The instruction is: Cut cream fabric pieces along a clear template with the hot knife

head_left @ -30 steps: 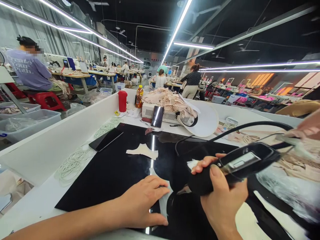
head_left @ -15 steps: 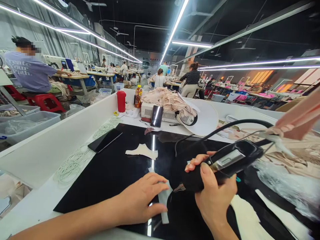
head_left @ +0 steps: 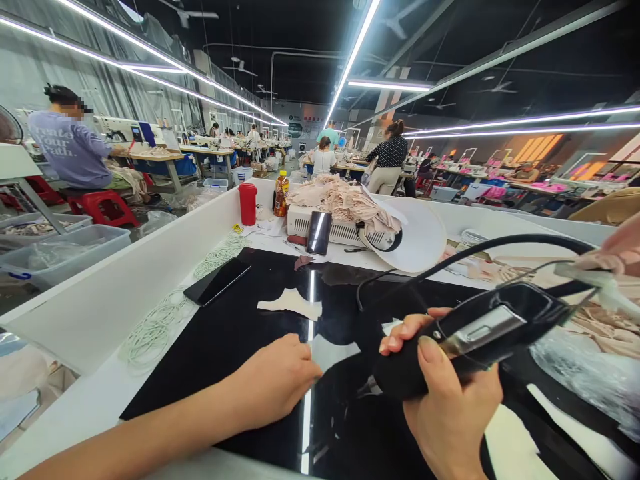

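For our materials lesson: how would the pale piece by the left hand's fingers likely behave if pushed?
The pale piece looks thin and flat, so it is probably light and may bend or crumple easily. The board beneath is glossy enough to show reflections, so the piece could slide readily.

1. The left forearm [head_left: 165,427] is bare and comes slantwise from the lower left corner of the view.
2. The left hand [head_left: 283,380] has its back turned upward; its fingers [head_left: 306,372] are bent and close together.
3. The right hand [head_left: 447,393] is closed in a grip, with the thumb [head_left: 433,357] on the near side and fingertips [head_left: 393,342] showing beyond.
4. The right wrist [head_left: 457,460] rises from the bottom edge.
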`<state>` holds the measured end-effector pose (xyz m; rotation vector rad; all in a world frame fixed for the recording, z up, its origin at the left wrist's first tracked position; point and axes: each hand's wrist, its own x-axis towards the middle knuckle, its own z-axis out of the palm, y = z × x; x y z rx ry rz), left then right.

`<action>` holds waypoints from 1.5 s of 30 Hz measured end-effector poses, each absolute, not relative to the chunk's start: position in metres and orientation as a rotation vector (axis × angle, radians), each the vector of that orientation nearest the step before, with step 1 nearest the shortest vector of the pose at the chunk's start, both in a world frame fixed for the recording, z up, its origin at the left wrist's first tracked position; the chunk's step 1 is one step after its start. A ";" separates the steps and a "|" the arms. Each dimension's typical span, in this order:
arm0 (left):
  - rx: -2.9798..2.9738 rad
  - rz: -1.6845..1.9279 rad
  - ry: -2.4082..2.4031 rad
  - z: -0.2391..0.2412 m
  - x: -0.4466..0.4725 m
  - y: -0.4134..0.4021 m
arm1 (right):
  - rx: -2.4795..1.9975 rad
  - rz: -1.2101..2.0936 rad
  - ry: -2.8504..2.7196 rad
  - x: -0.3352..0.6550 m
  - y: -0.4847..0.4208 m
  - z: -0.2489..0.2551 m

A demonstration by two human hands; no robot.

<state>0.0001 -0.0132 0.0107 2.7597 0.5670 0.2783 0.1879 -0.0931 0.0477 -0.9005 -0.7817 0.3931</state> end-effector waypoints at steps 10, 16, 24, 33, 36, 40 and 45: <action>2.543 0.362 0.548 0.014 0.003 -0.011 | -0.856 0.424 -0.812 0.179 -0.080 0.046; 2.528 0.317 0.456 0.005 0.001 -0.009 | -0.851 0.470 -0.871 0.178 -0.073 0.033; 2.551 0.273 0.451 0.007 -0.001 -0.007 | -0.838 0.465 -0.909 0.177 -0.074 0.029; 2.571 0.225 0.455 0.010 -0.001 -0.007 | -0.871 0.475 -0.882 0.175 -0.074 0.030; 2.582 0.213 0.449 0.010 -0.001 -0.006 | -0.857 0.495 -0.872 0.173 -0.077 0.033; 2.592 0.191 0.435 0.011 -0.001 -0.006 | -0.795 0.560 -0.916 0.170 -0.085 0.032; 2.597 0.196 0.430 0.014 -0.001 -0.007 | -0.787 0.596 -0.929 0.168 -0.091 0.028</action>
